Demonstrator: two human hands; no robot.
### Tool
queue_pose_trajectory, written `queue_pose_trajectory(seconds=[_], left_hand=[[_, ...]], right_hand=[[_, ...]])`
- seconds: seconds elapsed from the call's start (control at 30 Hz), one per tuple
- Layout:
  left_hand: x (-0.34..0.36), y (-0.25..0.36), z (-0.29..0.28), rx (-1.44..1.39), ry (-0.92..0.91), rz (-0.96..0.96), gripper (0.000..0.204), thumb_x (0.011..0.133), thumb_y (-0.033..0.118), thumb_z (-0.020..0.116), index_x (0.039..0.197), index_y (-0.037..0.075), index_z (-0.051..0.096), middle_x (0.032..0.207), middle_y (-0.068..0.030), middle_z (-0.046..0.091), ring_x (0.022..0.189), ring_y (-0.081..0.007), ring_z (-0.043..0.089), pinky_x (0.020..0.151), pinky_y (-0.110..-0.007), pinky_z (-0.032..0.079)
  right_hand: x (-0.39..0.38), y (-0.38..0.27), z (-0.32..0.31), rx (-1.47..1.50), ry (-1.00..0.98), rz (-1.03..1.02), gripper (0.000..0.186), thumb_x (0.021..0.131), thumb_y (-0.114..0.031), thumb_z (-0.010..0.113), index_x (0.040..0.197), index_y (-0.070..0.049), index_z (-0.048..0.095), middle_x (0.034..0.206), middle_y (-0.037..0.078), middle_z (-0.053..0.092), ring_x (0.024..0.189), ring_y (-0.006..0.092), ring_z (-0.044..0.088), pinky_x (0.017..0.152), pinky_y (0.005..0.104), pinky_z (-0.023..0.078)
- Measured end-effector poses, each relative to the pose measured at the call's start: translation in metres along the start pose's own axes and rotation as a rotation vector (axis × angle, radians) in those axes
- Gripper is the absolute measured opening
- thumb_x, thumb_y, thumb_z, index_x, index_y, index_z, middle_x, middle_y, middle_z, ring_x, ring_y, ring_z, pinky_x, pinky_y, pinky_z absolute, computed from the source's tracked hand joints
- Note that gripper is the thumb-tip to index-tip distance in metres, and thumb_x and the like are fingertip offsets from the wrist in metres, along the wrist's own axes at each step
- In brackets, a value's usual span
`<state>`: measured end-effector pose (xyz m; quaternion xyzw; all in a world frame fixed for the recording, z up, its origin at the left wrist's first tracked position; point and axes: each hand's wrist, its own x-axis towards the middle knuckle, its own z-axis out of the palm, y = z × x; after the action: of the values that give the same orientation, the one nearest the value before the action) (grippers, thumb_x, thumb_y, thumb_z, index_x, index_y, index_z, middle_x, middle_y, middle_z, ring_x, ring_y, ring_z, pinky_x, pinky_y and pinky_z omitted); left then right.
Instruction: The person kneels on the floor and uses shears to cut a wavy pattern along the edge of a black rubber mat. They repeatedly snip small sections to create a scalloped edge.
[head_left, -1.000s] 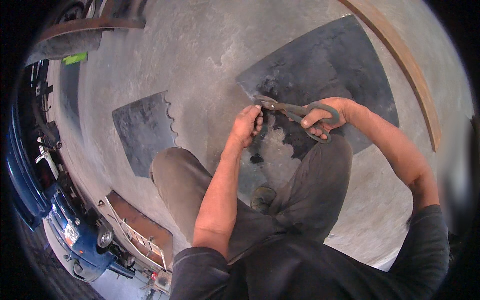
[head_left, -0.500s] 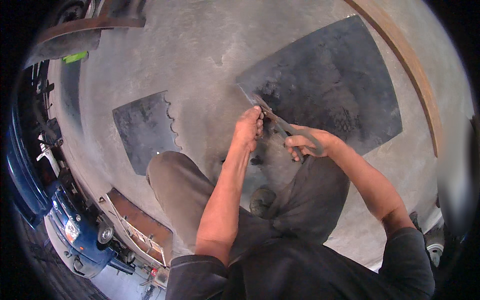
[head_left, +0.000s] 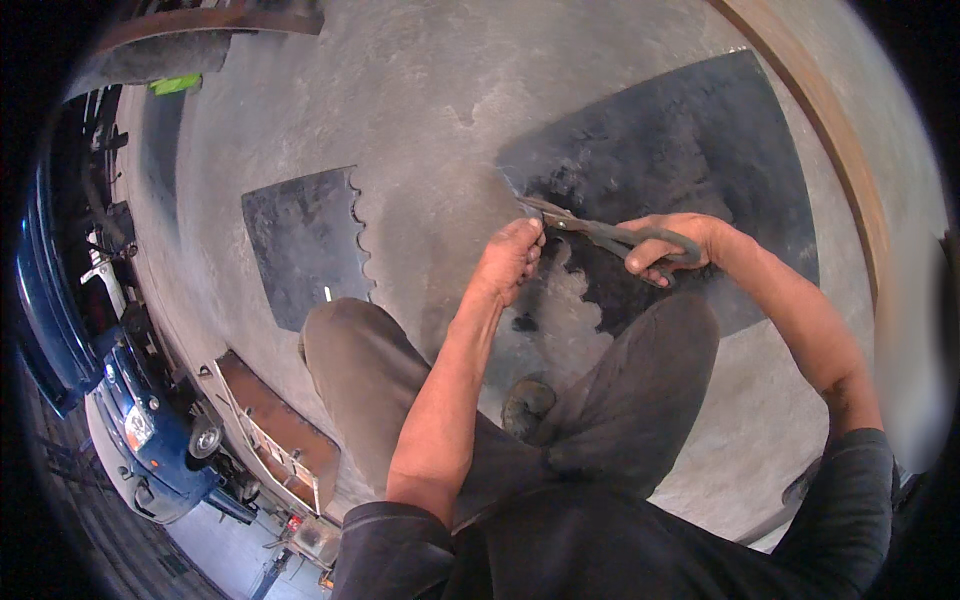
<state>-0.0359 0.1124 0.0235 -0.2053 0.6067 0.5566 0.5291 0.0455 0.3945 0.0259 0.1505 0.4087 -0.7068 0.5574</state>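
My right hand (head_left: pixel 672 245) is closed around the looped handles of large metal shears (head_left: pixel 600 232). Their blades point left, at the near-left edge of a big dark sheet (head_left: pixel 690 140) on the floor. Right beside the blades, my left hand (head_left: pixel 512 265) is closed in a pinch on that edge; its fingers hide what exactly lies between them. Below the shears, the sheet's near edge is wavy. A smaller dark sheet (head_left: pixel 300 240) with a scalloped right edge lies flat to the left, apart from both hands.
My bent knees (head_left: pixel 350 340) flank the work on the concrete floor (head_left: pixel 420 120). A brown beam (head_left: pixel 830 130) runs along the far right. At left are a brown metal tray-like panel (head_left: pixel 275 430) and a blue vehicle (head_left: pixel 150 430). Something bright green (head_left: pixel 175 85) lies far left.
My right hand and the shears have moved right and slightly up, and the shears now lie more level. My left hand has shifted a little right. The wavy near edge now shows.
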Motion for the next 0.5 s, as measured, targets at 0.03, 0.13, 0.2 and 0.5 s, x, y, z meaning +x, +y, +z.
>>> queue_pose_trajectory(seconds=[0.03,0.13,0.2,0.5], left_hand=[[0.001,-0.001,-0.003,0.0,-0.003,-0.004,0.029,0.1,0.038,0.057,0.084,0.014,0.054,0.065,0.007,0.044,0.053,-0.0047,0.036,0.046,-0.022,0.028],[0.002,-0.002,-0.006,0.038,-0.01,-0.003,0.029,0.1,0.038,0.057,0.085,0.014,0.055,0.065,0.0073,0.044,0.054,-0.0047,0.036,0.047,-0.022,0.027],[0.002,-0.001,-0.007,0.074,-0.011,0.002,0.029,0.1,0.038,0.057,0.085,0.013,0.055,0.065,0.0074,0.044,0.054,-0.0047,0.036,0.048,-0.023,0.027],[-0.003,0.013,-0.013,0.15,-0.093,-0.015,0.029,0.099,0.038,0.059,0.086,0.012,0.057,0.068,0.0074,0.044,0.058,-0.0056,0.036,0.052,-0.024,0.029]], right_hand=[[0.001,-0.003,0.0,-0.014,0.011,0.017,0.074,0.075,-0.03,0.082,0.135,-0.002,0.049,0.081,0.003,0.054,0.067,0.0137,0.055,0.058,0.0308,0.048],[0.002,-0.008,-0.011,-0.04,-0.031,0.005,0.073,0.074,-0.028,0.083,0.134,-0.002,0.051,0.081,0.004,0.054,0.067,0.0137,0.056,0.057,0.0322,0.049],[0.001,-0.015,-0.019,-0.127,-0.058,0.019,0.071,0.073,-0.032,0.084,0.13,-0.001,0.054,0.083,0.005,0.056,0.068,0.0135,0.057,0.054,0.0303,0.049],[-0.007,-0.068,-0.054,-0.419,-0.099,0.133,0.078,0.071,-0.02,0.083,0.14,0.003,0.053,0.073,0.004,0.061,0.057,0.0116,0.058,0.049,0.0291,0.047]])
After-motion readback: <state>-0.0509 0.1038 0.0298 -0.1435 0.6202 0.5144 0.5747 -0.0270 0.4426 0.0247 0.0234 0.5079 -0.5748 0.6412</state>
